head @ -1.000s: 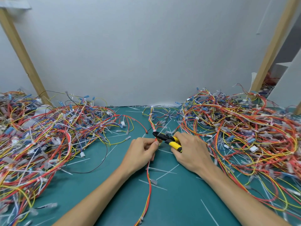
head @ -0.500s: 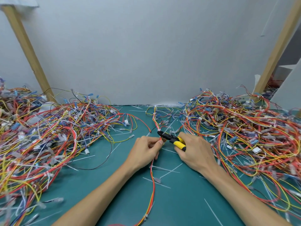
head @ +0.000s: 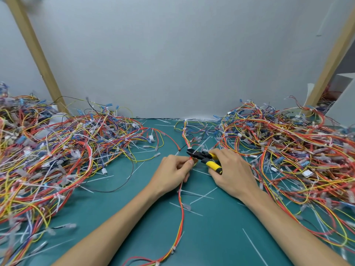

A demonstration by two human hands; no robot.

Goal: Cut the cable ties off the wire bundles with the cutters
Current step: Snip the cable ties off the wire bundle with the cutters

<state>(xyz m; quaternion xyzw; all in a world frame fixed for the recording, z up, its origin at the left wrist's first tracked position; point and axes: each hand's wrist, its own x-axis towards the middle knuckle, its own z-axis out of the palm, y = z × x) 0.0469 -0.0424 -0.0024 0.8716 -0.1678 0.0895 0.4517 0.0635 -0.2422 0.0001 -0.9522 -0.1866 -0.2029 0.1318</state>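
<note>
On the green mat (head: 119, 217) at frame centre, our left hand (head: 172, 173) pinches the wire bundle (head: 180, 200). Our right hand (head: 230, 173) grips the cutters (head: 203, 158), jaws barely parted beside that pinch. We judge a tie cut in hand; next, seat the blades on the tie alone.

A teal table (head: 221, 239) lies under the left grip (head: 173, 170) and the right grip (head: 233, 170). Behind both, a plain pale grey wall (head: 182, 64) rises from the table's far edge. A leaning wooden post (head: 36, 54) stands far left of the left grip. A second post (head: 334, 56) stands far right of the right grip, beside a white board (head: 343, 96). The light is soft and even.
</note>
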